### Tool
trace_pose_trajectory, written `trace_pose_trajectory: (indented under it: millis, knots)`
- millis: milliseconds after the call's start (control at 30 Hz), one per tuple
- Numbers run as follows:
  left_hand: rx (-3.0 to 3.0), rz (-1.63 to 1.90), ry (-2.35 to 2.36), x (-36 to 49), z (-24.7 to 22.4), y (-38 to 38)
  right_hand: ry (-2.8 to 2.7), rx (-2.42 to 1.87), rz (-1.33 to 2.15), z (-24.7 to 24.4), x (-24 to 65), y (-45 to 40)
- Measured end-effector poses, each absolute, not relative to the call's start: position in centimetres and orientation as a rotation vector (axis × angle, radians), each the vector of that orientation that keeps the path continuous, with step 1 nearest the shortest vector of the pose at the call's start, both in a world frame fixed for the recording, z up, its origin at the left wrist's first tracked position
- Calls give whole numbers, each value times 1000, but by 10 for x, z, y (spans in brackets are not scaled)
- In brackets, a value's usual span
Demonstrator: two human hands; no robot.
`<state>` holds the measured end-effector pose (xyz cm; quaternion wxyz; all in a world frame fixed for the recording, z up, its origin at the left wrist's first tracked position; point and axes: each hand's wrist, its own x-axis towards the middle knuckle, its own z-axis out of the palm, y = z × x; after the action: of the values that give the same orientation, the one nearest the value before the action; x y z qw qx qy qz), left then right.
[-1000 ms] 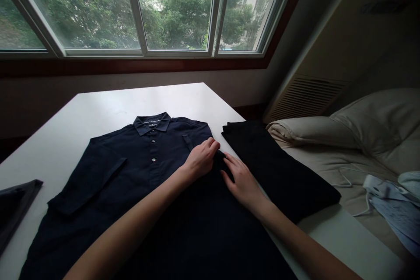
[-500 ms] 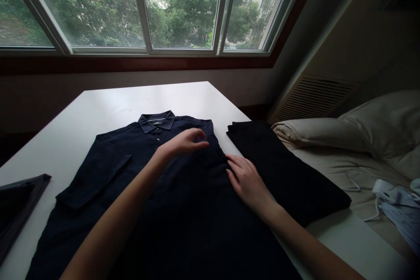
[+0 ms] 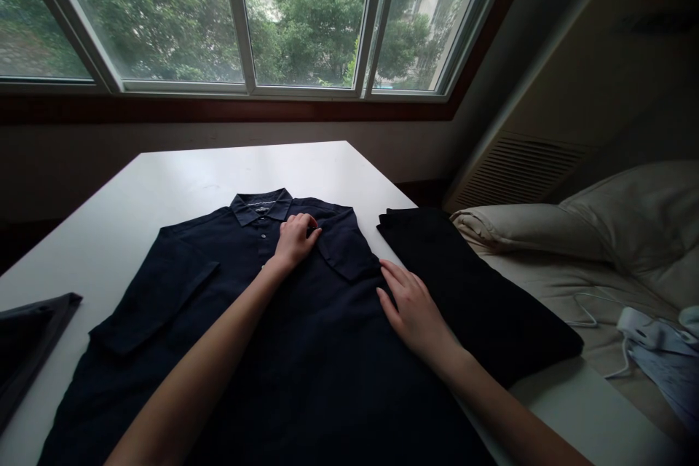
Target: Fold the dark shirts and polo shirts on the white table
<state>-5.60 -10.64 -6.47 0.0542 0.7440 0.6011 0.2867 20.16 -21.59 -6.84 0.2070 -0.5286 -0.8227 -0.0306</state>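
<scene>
We are looking down at a navy short-sleeved shirt (image 3: 328, 378) lying face up and buttoned, spread flat across the middle of the counter (image 3: 218, 167), with its collar (image 3: 261, 205) toward the far edge and its hem running out of our view at the near side. Our left hand (image 3: 295, 242) is resting on the button placket just below the collar, its fingers loosely curled; we cannot tell whether it is pinching any cloth. Our right hand (image 3: 415, 320) is lying open at the shirt's side edge, below the chest pocket (image 3: 346, 253), fingers spread and gripping nothing. Our left forearm (image 3: 196, 371) and right forearm (image 3: 507, 415) are reaching in from the near side, angling toward each other. A light, flat palm seems the better way of working here, since pressing rather than dragging keeps the cloth from bunching. Just beside the right hand, a folded black garment (image 3: 480, 298) is lying near the counter's right edge, a folded dark grey cloth (image 3: 27, 335) is lying at its left edge, and a rumpled pillow (image 3: 546, 226) is sitting on the bed (image 3: 557, 284) beyond.
</scene>
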Motion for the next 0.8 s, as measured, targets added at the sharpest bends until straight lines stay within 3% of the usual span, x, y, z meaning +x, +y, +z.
trace_pose_trajectory:
  millis: [200, 500, 800]
  knots:
    - [2280, 903, 1842, -55, -65, -109, -2181, -1417, -32, -65, 208, -213]
    - [2189, 948, 1837, -59, -68, -108, -2223, -1254, 118, -21, 162, -159]
    - [2118, 1027, 1831, -63, -67, -109, -2433, -1707, -57, -72, 107, -79]
